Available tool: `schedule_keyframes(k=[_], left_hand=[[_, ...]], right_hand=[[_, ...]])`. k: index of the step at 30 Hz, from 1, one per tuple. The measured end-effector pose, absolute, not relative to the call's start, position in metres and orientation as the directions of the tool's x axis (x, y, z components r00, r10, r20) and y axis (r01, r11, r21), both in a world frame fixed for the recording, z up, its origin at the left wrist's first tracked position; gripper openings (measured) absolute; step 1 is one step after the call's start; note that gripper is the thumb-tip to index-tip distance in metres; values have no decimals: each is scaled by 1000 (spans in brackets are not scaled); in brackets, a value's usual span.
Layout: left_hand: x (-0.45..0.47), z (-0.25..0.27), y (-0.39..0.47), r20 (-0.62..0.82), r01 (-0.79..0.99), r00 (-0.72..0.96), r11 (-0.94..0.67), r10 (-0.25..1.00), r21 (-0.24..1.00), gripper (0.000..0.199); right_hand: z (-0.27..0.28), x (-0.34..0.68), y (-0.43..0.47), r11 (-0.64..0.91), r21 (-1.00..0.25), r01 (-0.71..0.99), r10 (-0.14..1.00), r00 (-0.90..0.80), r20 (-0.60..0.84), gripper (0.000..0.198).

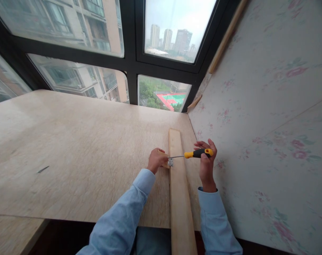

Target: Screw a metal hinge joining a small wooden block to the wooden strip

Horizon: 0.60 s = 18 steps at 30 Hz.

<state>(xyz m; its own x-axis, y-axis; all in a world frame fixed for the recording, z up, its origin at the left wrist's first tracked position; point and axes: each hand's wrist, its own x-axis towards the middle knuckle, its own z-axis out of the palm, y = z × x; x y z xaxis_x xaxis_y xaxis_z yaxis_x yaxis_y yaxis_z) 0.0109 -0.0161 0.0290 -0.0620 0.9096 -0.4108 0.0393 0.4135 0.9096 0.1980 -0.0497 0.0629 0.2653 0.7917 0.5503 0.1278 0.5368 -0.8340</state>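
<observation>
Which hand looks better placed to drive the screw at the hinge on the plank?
Probably the right hand: it already grips the screwdriver, whose tip meets the small metal hinge on the wooden plank. The left hand rests against the plank's edge beside the hinge, steadying it.

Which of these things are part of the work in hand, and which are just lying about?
In use:
screwdriver in right hand
hinge at the tip
plank
left hand, steadying beside the hinge

Lying about:
small dark piece on the table
wooden strip against the wall
</observation>
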Motion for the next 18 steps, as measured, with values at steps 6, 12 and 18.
schedule_keyframes(k=[6, 12, 18], left_hand=[[13, 28, -19, -376, 14, -101, 380, 921, 925, 40], [13, 25, -21, -356, -26, -99, 355, 929, 934, 40], [14, 22, -21, -354, -43, -103, 351, 930, 935, 41]], right_hand=[[77, 195, -56, 504, -858, -101, 856, 190, 480, 49], [70, 201, -55, 514, -840, 173, 776, 323, 542, 40], [62, 201, -51, 524, -820, 232, 743, 346, 573, 42]])
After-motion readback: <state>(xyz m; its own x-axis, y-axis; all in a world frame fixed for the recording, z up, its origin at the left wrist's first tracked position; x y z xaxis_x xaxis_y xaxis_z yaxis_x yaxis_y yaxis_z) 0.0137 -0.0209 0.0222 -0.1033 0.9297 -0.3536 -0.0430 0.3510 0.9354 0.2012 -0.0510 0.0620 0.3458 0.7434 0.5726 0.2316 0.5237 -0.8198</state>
